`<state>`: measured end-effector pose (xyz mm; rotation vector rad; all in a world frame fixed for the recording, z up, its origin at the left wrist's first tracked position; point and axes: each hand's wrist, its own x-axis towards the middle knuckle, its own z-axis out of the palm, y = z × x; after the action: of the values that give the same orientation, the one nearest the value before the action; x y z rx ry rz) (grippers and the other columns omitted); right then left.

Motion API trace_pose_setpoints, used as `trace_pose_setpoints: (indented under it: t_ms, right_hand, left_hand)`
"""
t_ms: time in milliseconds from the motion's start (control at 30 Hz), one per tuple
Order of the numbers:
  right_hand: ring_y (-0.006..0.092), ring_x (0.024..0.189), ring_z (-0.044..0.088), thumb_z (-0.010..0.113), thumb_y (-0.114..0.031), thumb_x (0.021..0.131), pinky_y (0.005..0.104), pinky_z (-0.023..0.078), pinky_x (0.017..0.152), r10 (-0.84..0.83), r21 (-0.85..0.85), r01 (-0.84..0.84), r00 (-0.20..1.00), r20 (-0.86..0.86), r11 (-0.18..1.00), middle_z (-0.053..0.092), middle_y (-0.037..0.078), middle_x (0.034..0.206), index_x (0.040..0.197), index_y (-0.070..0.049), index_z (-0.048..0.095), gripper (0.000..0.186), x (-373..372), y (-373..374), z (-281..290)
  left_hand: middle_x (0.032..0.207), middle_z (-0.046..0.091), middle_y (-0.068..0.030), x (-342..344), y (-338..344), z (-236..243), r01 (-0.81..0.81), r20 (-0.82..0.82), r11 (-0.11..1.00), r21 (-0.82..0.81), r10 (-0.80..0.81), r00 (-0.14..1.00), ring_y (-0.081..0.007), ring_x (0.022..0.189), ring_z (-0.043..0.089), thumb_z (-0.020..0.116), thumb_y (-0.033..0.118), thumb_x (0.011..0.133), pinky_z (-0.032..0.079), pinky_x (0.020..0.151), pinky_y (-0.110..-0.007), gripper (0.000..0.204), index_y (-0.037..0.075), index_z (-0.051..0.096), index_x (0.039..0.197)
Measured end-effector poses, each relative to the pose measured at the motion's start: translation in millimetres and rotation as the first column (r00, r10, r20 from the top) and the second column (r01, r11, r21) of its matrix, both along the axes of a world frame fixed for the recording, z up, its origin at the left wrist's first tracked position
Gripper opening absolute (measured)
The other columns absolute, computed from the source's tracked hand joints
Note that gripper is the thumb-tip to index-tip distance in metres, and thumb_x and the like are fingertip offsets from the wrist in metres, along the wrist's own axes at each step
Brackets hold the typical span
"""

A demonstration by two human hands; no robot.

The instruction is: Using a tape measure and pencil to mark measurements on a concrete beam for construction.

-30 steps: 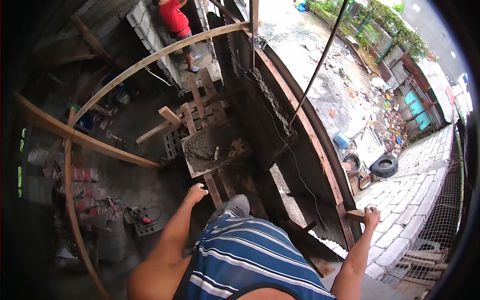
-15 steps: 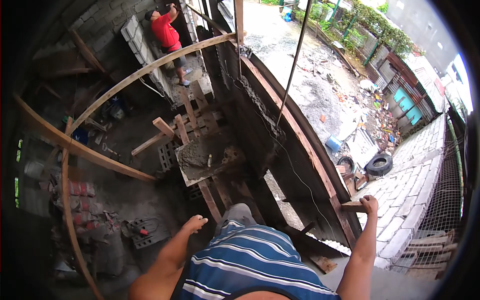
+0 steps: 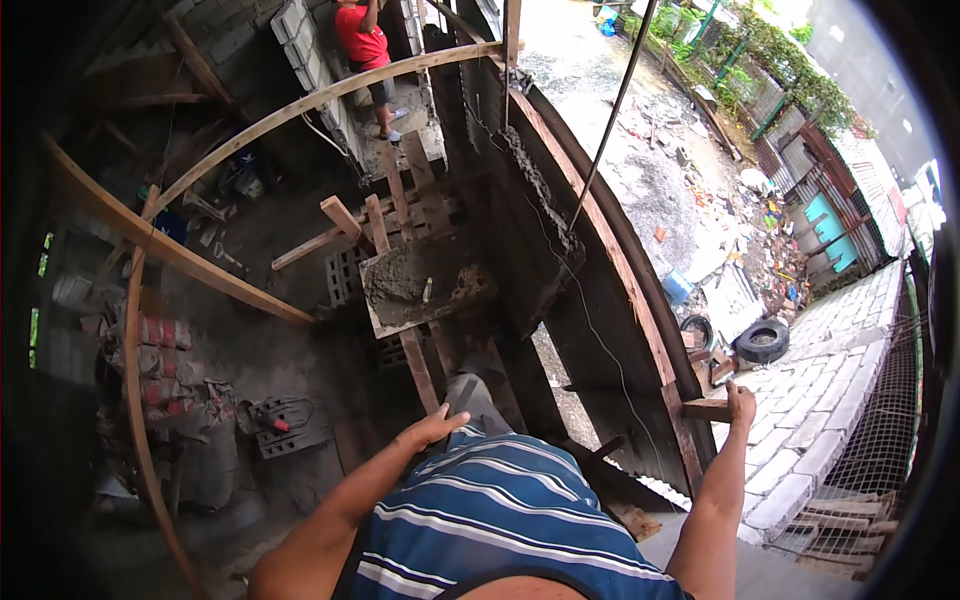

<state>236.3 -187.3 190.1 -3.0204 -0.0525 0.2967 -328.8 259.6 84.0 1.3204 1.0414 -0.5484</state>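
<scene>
My right hand (image 3: 741, 403) is closed round the outer end of a short wooden block (image 3: 707, 409). This block sticks out from the long upright-edged timber rail (image 3: 640, 330) on top of the dark sheet wall. My left hand (image 3: 436, 429) hangs over my raised leg (image 3: 478, 395), fingers apart, with nothing visible in it. Ahead of that leg lies a square mortar board (image 3: 385, 318) with wet grey mortar (image 3: 398, 278) spread on it. A small tool with a pale handle (image 3: 428, 291) rests in the mortar.
Wooden planks (image 3: 418, 370) run beneath the board, beside hollow blocks (image 3: 345, 275). Curved-looking beams (image 3: 330, 92) cross on the left. Stacked sacks (image 3: 165, 345) lie below. A co-worker in a red shirt (image 3: 362, 38) stands on the far platform. Outside are a tyre (image 3: 762, 342) and a block wall (image 3: 815, 400).
My left hand has moved right and inward, over my leg. The view has shifted, so the scene sits slightly right and higher. My right hand keeps its grip on the wooden block.
</scene>
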Motion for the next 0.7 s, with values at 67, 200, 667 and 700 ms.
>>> trace_pose_setpoints:
  t_ms: [67,200,667,700]
  right_hand:
    - [0.0393,0.101,0.069,0.061,-0.056,0.090,0.0458,0.051,0.092,0.001,0.038,-0.002,0.999,0.032,0.999,0.073,0.021,0.104,0.103,-0.006,0.076,0.054,-2,-2,-3]
    - [0.0354,0.097,0.070,0.066,-0.050,0.088,0.0441,0.052,0.090,-0.007,0.062,0.002,0.997,0.082,0.998,0.074,0.019,0.101,0.101,-0.006,0.076,0.048,-3,-5,-7]
    - [0.0368,0.096,0.069,0.068,-0.040,0.084,0.0444,0.052,0.089,-0.020,0.049,0.015,0.995,0.099,0.999,0.074,0.020,0.100,0.098,-0.003,0.075,0.041,-10,3,1]
    - [0.0369,0.096,0.069,0.068,-0.040,0.084,0.0443,0.052,0.089,-0.008,0.028,0.005,0.994,0.111,1.000,0.074,0.020,0.099,0.097,-0.003,0.075,0.040,-8,2,0]
  left_hand:
    - [0.163,0.021,-0.0293,-2,7,-6,0.059,-0.020,0.998,0.025,-0.059,0.998,-0.0364,0.153,0.020,0.057,0.075,0.087,0.022,0.122,-0.043,0.118,-0.010,0.015,0.156]
    - [0.153,0.040,-0.0278,-23,39,-42,0.016,0.065,0.996,-0.083,-0.011,0.998,-0.0415,0.143,0.039,0.051,0.069,0.094,0.035,0.114,-0.054,0.098,-0.006,0.028,0.154]
    - [0.162,0.020,-0.0140,-19,-11,90,-0.107,-0.074,0.794,-0.599,0.078,0.994,-0.0252,0.148,0.027,0.058,0.076,0.086,0.032,0.118,-0.037,0.110,0.003,0.019,0.157]
    - [0.156,0.037,-0.0123,-7,-17,96,-0.175,-0.103,0.798,-0.576,0.142,0.984,-0.0250,0.142,0.039,0.055,0.075,0.089,0.036,0.115,-0.038,0.098,0.006,0.032,0.154]
